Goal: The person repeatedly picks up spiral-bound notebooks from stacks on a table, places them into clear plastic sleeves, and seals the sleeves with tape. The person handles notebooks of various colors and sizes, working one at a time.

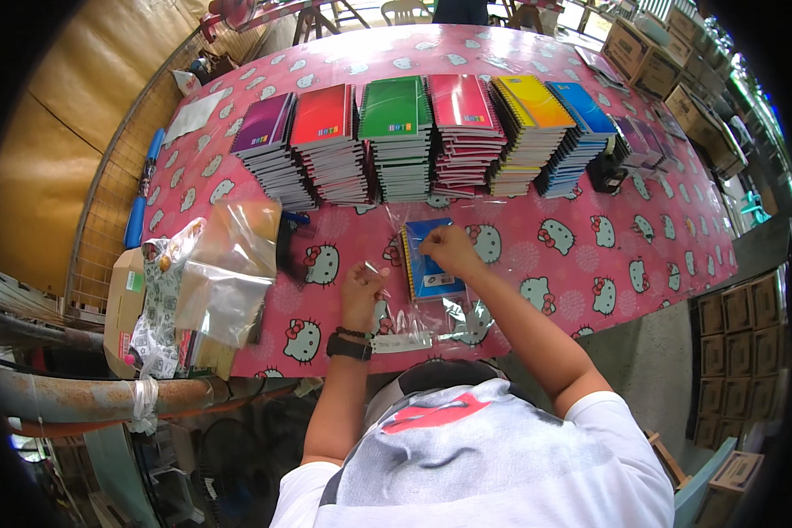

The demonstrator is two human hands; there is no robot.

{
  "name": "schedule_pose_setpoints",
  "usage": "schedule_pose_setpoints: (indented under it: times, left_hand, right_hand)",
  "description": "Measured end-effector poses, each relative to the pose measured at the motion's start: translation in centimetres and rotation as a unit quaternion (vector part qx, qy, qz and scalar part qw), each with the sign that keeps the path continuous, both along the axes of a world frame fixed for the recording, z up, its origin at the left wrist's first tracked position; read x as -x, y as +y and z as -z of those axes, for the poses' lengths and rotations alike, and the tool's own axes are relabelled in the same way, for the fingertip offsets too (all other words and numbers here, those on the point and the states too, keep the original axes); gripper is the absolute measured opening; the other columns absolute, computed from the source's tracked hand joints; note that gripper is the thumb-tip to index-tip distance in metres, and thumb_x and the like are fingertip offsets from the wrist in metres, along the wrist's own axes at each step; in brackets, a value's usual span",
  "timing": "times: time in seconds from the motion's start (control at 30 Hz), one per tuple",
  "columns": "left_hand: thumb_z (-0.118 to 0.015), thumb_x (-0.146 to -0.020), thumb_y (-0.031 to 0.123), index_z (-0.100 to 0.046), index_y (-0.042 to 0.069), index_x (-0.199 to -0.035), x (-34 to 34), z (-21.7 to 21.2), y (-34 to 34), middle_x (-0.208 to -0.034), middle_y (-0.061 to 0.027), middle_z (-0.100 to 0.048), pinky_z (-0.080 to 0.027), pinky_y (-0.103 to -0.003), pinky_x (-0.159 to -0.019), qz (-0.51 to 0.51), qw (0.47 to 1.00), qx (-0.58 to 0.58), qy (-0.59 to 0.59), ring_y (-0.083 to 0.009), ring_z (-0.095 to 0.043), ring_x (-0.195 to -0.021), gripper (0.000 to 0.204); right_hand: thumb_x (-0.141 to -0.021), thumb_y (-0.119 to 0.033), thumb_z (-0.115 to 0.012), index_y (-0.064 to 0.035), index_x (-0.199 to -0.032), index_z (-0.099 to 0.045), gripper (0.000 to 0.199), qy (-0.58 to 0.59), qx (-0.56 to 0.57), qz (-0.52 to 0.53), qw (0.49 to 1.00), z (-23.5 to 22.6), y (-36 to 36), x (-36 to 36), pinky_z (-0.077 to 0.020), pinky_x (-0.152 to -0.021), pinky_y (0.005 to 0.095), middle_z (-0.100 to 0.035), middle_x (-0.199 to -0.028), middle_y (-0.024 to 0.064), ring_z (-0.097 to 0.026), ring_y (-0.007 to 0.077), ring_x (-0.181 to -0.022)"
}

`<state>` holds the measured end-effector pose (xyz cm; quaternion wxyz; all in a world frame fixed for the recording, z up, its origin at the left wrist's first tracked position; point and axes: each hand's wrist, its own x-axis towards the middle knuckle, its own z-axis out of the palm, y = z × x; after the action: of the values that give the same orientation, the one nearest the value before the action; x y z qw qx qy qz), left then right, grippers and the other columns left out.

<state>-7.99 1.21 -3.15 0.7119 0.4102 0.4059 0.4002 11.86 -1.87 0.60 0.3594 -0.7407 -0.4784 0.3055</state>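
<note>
A pink cat-patterned tablecloth (581,255) is showing beneath purple, red, green, pink, yellow and blue notebook stacks (431,136), far from a blue notebook (429,264) lying near.

Daylight scene, bright overall. Light came from the far side, past the top edge; the far end of the bench (431,44) was washed out to near white. Glare patches sat on the clear plastic bags (224,264) at the left and on the glossy notebook covers (396,106). Shadows were soft and short. Fisheye distortion was strong: bench edges bowed, corners fell to black vignette. Centre was sharp; the rim areas were smeared and dim.
</note>
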Motion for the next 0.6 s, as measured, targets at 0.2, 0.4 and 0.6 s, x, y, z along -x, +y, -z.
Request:
schedule_pose_setpoints:
  times: [0.2,0.4,0.6]
  left_hand:
    - [-0.071,-0.079,0.01,-0.048,0.0,-0.113,-3.6,-2.0,-1.0,-0.079,-0.0005,-0.057,-0.045,-0.021,-0.058,0.028,0.98,-0.156,0.117,-0.007,-0.053,-0.065,0.042]
    - [-0.07,-0.076,0.005,-0.043,-0.003,-0.118,-3.0,-0.3,0.4,-0.083,-0.0041,-0.06,-0.047,-0.023,-0.064,0.031,0.974,-0.21,0.076,-0.011,-0.058,-0.074,0.051]
    - [-0.069,-0.075,0.0,-0.038,-0.001,-0.117,0.5,-1.3,0.7,-0.084,-0.0067,-0.062,-0.048,-0.024,-0.062,0.022,0.998,-0.052,0.033,-0.012,-0.06,-0.07,0.052]
  right_hand:
    - [-0.069,-0.028,-0.071,-0.0012,-0.072,-0.066,0.027,0.058,0.001,-0.037,0.998,-0.4,-0.2,-0.6,-0.0452,-0.058,0.0358,-0.062,-0.065,0.012,-0.059,0.0211,-0.058]
    - [-0.071,-0.034,-0.073,0.0,-0.073,-0.065,0.035,0.046,0.023,-0.027,0.998,-0.3,0.0,0.0,-0.045,-0.059,0.0356,-0.061,-0.065,0.0122,-0.059,0.0218,-0.061]
    - [-0.072,-0.037,-0.072,0.0002,-0.071,-0.065,0.038,0.021,0.012,-0.029,0.999,-1.0,0.1,0.5,-0.0452,-0.059,0.0361,-0.061,-0.064,0.0129,-0.06,0.0235,-0.061]
